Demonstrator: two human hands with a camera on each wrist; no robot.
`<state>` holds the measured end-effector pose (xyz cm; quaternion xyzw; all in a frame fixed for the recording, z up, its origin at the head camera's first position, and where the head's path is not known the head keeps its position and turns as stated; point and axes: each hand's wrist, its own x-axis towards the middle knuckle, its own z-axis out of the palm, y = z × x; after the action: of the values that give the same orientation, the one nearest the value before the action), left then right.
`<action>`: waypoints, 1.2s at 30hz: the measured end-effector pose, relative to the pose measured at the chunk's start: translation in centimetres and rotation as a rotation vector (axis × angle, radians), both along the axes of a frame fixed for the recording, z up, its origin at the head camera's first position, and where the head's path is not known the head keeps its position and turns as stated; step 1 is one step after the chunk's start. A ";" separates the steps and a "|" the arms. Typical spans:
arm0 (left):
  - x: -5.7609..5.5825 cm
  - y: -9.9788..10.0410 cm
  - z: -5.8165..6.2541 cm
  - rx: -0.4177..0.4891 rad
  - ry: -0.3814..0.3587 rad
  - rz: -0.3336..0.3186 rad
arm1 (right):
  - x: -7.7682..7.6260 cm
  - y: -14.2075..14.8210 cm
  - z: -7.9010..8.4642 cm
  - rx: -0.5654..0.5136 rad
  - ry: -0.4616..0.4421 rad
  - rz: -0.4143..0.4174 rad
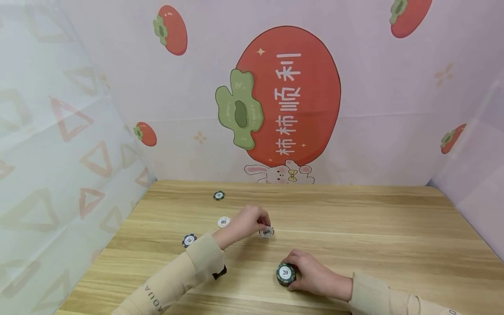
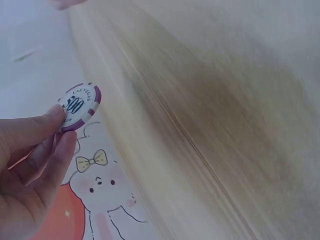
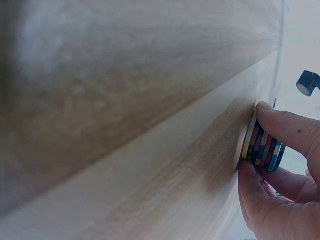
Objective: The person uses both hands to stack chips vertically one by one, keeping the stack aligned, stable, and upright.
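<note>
My left hand (image 1: 248, 221) pinches a white-and-purple poker chip (image 1: 266, 232) marked 500 between thumb and fingers. In the left wrist view that chip (image 2: 80, 106) is tilted, its face toward the camera, held at its edge by the left hand (image 2: 35, 170). My right hand (image 1: 311, 274) grips a stack of poker chips (image 1: 285, 273), with a green chip marked 20 on top. From the side, in the right wrist view, the stack (image 3: 264, 145) shows several layers of mixed colours on the table, thumb and fingers of the right hand (image 3: 285, 190) around it.
Three loose chips lie on the wooden table (image 1: 374, 227): a dark green chip (image 1: 219, 195) at the back, a white chip (image 1: 224, 222) marked 50, and a blue chip (image 1: 189, 240) marked 10 by the left sleeve. Printed cloth walls (image 1: 374, 131) stand behind and beside the table.
</note>
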<state>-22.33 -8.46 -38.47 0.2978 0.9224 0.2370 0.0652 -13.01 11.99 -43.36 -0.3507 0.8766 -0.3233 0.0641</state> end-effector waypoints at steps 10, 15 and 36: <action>2.1 0.1 0.5 0.160 -0.197 -0.001 | 0.1 0.0 0.2 -0.005 -0.024 0.002; 2.7 0.1 0.4 0.239 -0.304 0.003 | 0.1 0.0 0.2 -0.005 -0.009 0.006; 5.0 0.4 -1.8 0.462 -0.706 0.076 | 0.2 0.0 0.2 -0.016 0.020 0.002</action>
<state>-17.35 -8.11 -40.26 0.1711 0.7764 0.5272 0.3000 -12.86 11.99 -43.21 -0.3554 0.8742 -0.3265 0.0528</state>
